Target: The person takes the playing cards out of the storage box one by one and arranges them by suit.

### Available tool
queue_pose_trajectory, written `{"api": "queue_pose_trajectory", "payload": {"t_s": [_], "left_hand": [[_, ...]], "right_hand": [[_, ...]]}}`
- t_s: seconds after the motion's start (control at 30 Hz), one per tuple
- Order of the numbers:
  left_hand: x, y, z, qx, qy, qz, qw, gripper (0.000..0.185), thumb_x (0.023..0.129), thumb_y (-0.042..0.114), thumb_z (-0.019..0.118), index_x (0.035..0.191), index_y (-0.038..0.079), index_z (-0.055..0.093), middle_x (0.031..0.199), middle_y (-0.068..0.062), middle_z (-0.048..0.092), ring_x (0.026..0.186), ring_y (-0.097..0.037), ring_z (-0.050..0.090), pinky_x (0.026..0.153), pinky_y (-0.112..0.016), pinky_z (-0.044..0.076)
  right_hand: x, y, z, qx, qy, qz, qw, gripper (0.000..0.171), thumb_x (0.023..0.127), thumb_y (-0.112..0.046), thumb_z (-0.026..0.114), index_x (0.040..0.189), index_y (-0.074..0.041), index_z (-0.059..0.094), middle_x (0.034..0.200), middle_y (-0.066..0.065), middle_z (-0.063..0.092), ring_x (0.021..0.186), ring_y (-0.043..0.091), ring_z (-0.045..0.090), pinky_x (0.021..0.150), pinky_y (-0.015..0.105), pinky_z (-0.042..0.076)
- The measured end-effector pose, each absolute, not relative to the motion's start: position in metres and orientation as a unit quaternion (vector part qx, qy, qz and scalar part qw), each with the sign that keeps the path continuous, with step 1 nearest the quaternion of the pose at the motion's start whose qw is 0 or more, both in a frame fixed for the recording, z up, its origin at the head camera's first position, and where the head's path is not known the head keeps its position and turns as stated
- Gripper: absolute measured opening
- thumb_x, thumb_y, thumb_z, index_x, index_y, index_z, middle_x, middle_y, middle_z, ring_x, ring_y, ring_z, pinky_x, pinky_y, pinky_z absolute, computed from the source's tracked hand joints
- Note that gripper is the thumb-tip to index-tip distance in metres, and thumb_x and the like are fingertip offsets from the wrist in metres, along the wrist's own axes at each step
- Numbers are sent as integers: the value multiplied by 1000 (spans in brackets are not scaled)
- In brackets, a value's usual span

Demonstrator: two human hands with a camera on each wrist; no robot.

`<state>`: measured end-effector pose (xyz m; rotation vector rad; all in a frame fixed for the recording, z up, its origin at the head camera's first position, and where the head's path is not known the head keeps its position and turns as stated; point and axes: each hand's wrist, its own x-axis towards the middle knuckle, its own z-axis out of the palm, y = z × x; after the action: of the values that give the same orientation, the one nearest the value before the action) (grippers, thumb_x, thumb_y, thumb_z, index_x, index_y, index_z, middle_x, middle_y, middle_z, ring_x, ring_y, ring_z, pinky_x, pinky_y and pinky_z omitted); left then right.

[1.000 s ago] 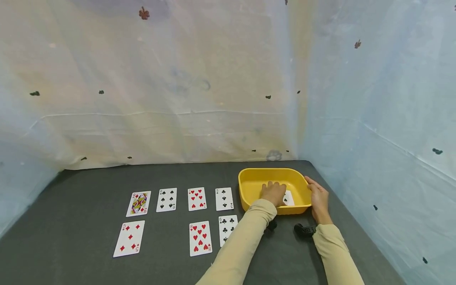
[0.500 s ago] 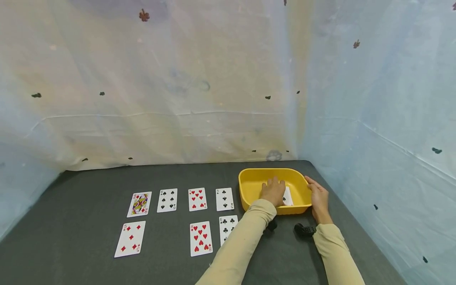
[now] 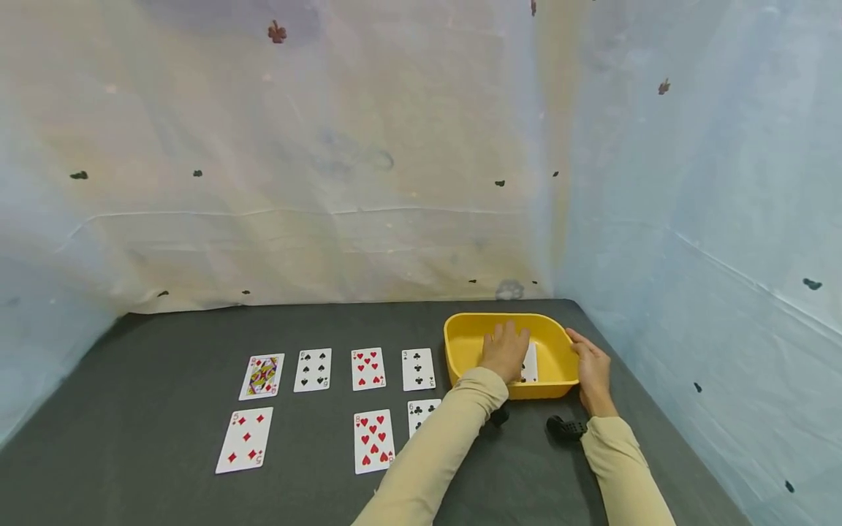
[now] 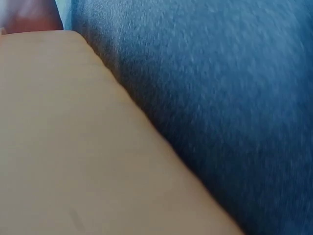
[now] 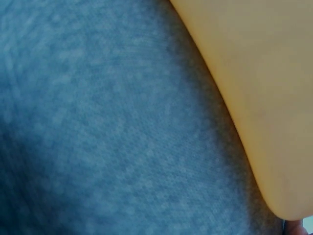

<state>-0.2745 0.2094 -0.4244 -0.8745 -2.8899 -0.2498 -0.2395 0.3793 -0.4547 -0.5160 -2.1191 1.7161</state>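
Both arms come in from the bottom edge of the head view, each in a light beige sleeve that ends at the wrist. The left arm goes up and to the right in a long diagonal line. The left hand (image 3: 505,352) lies palm down, the back of it facing the camera, with fingers stretched forward and a little spread. The right arm is shorter in the view and bends slightly inward. The right hand (image 3: 592,368) stands on its edge, the fingers gently bent. A black wrist device sits under each wrist.
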Motion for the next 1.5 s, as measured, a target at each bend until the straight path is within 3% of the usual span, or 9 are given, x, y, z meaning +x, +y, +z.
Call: {"api": "queue_pose_trajectory", "payload": {"t_s": [0.17,0.37,0.5,0.67,0.9,1.1,1.2,1.5], "left_hand": [[-275,204,-420,-293,-950,-88,66,39,90,14,70,125,24,55,117,-3,49,103,-21,47,82,-34,41],[-278,199,-417,-316,-934,-161,46,38,93,3,64,126,19,53,117,-9,47,74,-18,51,72,-33,42],[-279,197,-416,-336,-921,-196,36,32,94,-1,60,120,17,53,115,-10,45,66,-15,48,68,-32,41],[-279,196,-410,-355,-910,-213,37,23,96,1,58,113,16,54,105,-5,44,72,-13,46,63,-26,39],[-278,194,-402,-352,-909,-219,34,22,100,11,54,121,16,57,109,-3,52,89,-13,52,69,-24,44],[-279,187,-403,-356,-910,-207,43,22,98,9,58,120,16,57,107,-2,57,90,-13,55,70,-23,45],[-279,183,-402,-355,-909,-212,46,21,98,8,57,118,14,58,106,-2,58,90,-14,55,72,-24,45],[-279,172,-390,-340,-904,-256,40,26,97,-3,55,119,11,57,105,-3,60,87,-12,57,69,-20,45]], "right_hand": [[-239,379,-456,-180,-747,613,184,40,105,-17,38,141,-7,51,146,11,45,129,26,44,90,21,44],[-240,380,-456,-175,-745,615,191,39,104,-15,38,140,-5,52,145,11,46,129,25,43,92,21,43],[-241,381,-457,-176,-745,614,194,39,104,-15,38,139,-4,52,145,12,46,130,25,43,96,24,42],[-241,381,-457,-181,-744,613,193,39,104,-15,39,139,-4,52,145,12,45,130,25,43,97,25,42],[-241,381,-455,-176,-746,613,191,40,104,-15,38,140,-3,50,146,13,44,133,26,40,103,32,39],[-239,379,-455,-173,-749,610,192,40,104,-15,39,140,-3,51,145,14,44,130,27,43,85,15,45],[-239,379,-455,-172,-747,613,192,40,104,-15,39,140,-3,51,145,14,44,130,27,43,80,12,44],[-238,380,-453,-175,-747,616,182,41,105,-16,36,142,-3,48,147,14,42,132,28,40,97,23,42]]}}
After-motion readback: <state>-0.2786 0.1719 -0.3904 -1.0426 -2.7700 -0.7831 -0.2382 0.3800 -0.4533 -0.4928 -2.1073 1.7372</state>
